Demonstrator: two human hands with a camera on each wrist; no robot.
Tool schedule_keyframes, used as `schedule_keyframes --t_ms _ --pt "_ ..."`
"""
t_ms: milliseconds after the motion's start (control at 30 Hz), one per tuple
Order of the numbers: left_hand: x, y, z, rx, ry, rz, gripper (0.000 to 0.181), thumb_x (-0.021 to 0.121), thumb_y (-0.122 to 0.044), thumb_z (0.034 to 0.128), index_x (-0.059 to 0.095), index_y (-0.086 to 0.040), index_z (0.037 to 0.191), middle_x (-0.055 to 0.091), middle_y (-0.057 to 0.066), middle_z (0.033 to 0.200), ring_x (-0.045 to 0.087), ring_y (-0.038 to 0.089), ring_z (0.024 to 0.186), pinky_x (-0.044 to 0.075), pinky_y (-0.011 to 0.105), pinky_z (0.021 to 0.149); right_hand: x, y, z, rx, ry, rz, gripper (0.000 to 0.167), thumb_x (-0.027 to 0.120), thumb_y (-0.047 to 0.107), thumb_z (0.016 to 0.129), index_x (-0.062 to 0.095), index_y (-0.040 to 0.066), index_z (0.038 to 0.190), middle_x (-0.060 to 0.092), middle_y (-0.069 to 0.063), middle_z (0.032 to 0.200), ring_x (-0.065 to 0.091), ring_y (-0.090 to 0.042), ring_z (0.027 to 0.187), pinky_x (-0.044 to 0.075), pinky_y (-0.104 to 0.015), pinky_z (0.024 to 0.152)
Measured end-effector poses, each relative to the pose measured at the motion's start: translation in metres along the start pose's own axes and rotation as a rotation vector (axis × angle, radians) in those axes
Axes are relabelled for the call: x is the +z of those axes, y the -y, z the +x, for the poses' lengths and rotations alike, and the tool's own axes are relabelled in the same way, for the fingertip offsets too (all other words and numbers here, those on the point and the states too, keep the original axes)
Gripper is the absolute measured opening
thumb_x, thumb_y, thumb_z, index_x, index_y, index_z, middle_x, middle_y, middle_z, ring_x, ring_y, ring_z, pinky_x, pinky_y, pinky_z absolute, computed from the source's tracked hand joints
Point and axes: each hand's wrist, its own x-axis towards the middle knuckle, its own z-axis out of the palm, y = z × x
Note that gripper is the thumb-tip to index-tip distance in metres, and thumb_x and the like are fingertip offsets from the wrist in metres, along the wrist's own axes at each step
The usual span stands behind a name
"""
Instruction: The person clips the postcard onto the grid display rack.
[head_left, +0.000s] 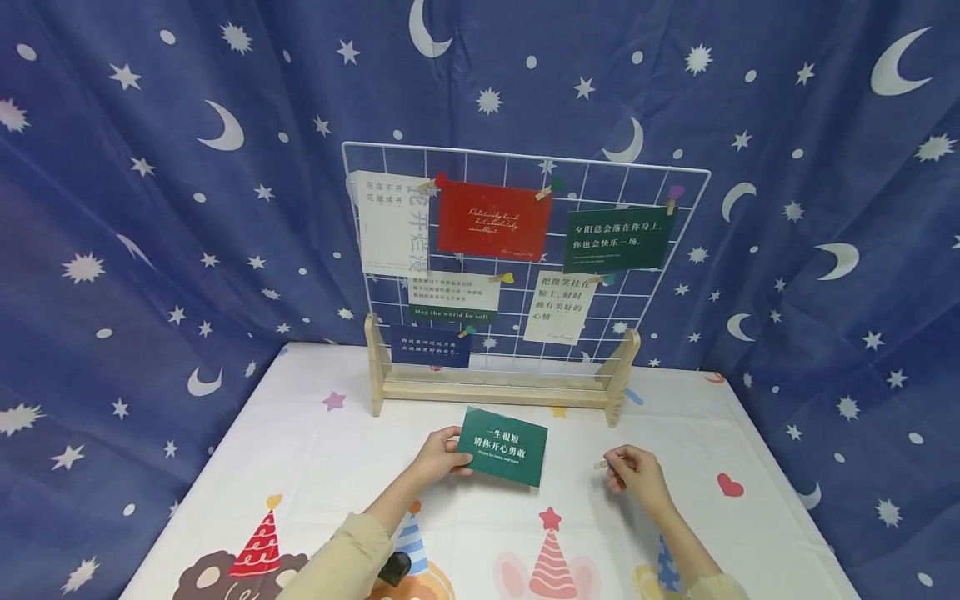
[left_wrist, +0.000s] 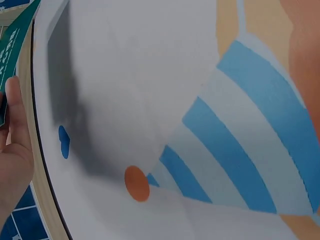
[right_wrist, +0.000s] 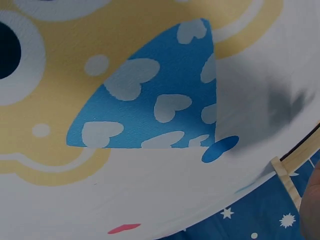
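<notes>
My left hand (head_left: 441, 454) grips a green card (head_left: 503, 447) with white lettering by its left edge, a little above the table in front of the rack. In the left wrist view, part of the green card (left_wrist: 11, 55) and the fingers (left_wrist: 19, 115) show at the left edge. To the right, my right hand (head_left: 636, 477) pinches a small wooden clothespin (head_left: 602, 464) between thumb and fingers, apart from the card. The right wrist view catches only a sliver of the right hand (right_wrist: 311, 205); the clothespin is out of that view.
Behind the hands stands a white wire grid rack (head_left: 525, 156) on a wooden base (head_left: 495, 392). Several cards hang on it from clothespins, including a red card (head_left: 492, 221) and a dark green card (head_left: 618, 240). A patterned cloth (head_left: 300, 467) covers the table; a starry curtain surrounds it.
</notes>
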Motion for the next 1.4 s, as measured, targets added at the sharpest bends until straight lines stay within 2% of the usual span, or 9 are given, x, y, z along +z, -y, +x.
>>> schedule_keyframes --t_ms 200,367,533,633,867,967,1100,1200,1400 --pt "0.012 0.0 0.009 0.035 -0.003 -0.043 0.053 0.05 0.018 0.0813 0.039 0.009 0.132 0.064 0.029 0.106 0.07 0.021 0.079 0.06 0.029 0.068 -0.003 -0.002 0.0 -0.028 -0.045 0.044 0.021 0.057 -0.004 0.09 0.058 -0.02 0.103 0.067 -0.029 0.084 0.067 -0.012 0.064 0.059 -0.027 0.062" --pt "0.021 -0.002 0.016 0.072 -0.041 -0.063 0.052 0.049 0.02 0.0795 0.04 0.01 0.129 0.063 0.031 0.107 0.07 0.022 0.08 0.06 0.029 0.068 -0.003 -0.005 0.001 -0.089 -0.088 0.036 0.021 0.057 -0.007 0.088 0.057 -0.021 0.104 0.066 -0.033 0.086 0.066 -0.008 0.062 0.059 -0.026 0.061" --pt "0.031 -0.002 0.021 0.1 -0.103 -0.08 0.043 0.051 0.021 0.0796 0.044 0.012 0.121 0.063 0.033 0.105 0.07 0.026 0.081 0.06 0.031 0.069 -0.002 -0.004 0.002 -0.142 -0.142 -0.004 0.025 0.06 -0.005 0.087 0.056 -0.019 0.108 0.067 -0.031 0.084 0.067 -0.009 0.062 0.059 -0.025 0.06" --pt "0.039 -0.001 0.023 0.09 -0.139 -0.09 0.039 0.053 0.019 0.0804 0.046 0.011 0.118 0.063 0.032 0.104 0.07 0.023 0.08 0.06 0.03 0.069 -0.002 -0.003 0.001 -0.167 -0.179 -0.062 0.025 0.061 -0.001 0.088 0.058 -0.016 0.108 0.068 -0.029 0.087 0.07 -0.012 0.069 0.058 -0.021 0.063" --pt "0.057 0.001 0.026 0.076 -0.17 -0.127 0.035 0.056 0.017 0.082 0.047 0.01 0.115 0.063 0.031 0.105 0.069 0.021 0.081 0.06 0.03 0.068 -0.005 -0.005 -0.004 -0.17 -0.242 -0.078 0.018 0.062 0.001 0.088 0.06 -0.011 0.102 0.07 -0.02 0.089 0.071 -0.018 0.082 0.055 -0.012 0.069" --pt "0.063 0.001 0.029 0.083 -0.181 -0.121 0.036 0.057 0.017 0.081 0.047 0.011 0.114 0.061 0.028 0.101 0.067 0.019 0.077 0.06 0.031 0.067 -0.007 -0.001 0.0 -0.186 -0.255 -0.095 0.018 0.063 -0.001 0.087 0.061 -0.011 0.102 0.069 -0.019 0.087 0.069 -0.01 0.079 0.053 -0.01 0.068" --pt "0.069 -0.002 0.04 0.107 -0.222 -0.107 0.033 0.058 0.018 0.0796 0.049 0.012 0.111 0.057 0.02 0.094 0.061 0.015 0.069 0.06 0.029 0.065 -0.011 0.013 0.016 -0.214 -0.267 -0.121 0.019 0.061 -0.001 0.088 0.062 -0.011 0.104 0.068 -0.025 0.09 0.063 0.003 0.073 0.052 -0.01 0.065" --pt "0.073 -0.005 0.048 0.129 -0.25 -0.121 0.032 0.058 0.018 0.0786 0.05 0.013 0.109 0.056 0.018 0.091 0.058 0.013 0.065 0.06 0.029 0.064 -0.014 0.025 0.027 -0.23 -0.296 -0.17 0.019 0.061 0.0 0.088 0.063 -0.011 0.103 0.069 -0.026 0.089 0.064 -0.001 0.069 0.051 -0.008 0.063" --pt "0.084 -0.012 0.061 0.152 -0.263 -0.134 0.033 0.058 0.018 0.0786 0.05 0.013 0.111 0.057 0.02 0.093 0.056 0.013 0.066 0.06 0.029 0.066 -0.019 0.036 0.039 -0.268 -0.362 -0.289 0.021 0.064 0.001 0.086 0.063 -0.01 0.104 0.071 -0.022 0.086 0.071 -0.023 0.072 0.049 -0.006 0.062"
